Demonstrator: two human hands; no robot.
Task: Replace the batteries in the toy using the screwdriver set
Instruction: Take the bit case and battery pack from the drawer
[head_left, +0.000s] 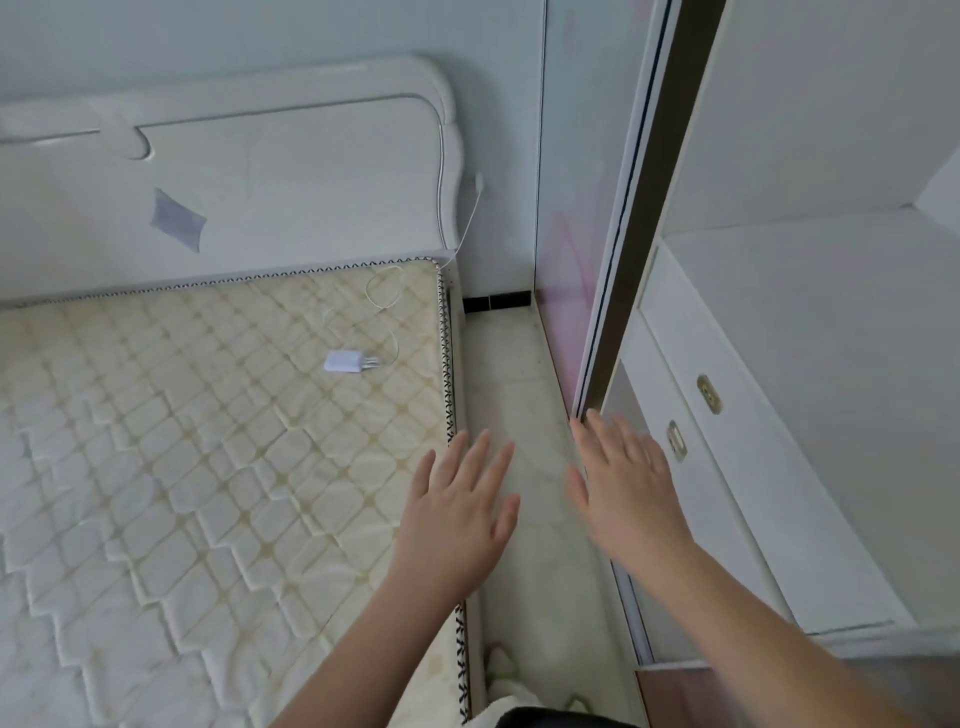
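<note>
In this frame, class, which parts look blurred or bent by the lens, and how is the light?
Head view: the right hand is smeared by motion blur, the left hand sharper; the wardrobe door edge leans and bows from wide-angle distortion; light is soft and even, with no hard shadows on the mattress.

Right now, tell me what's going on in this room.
A person stands between a bare mattress and an open wardrobe. Both hands are spread and hold nothing: the left hand hovers over the mattress edge, the right hand is by the sliding door's edge. A white charger lies on the mattress. No toy or screwdriver set is in view.
</note>
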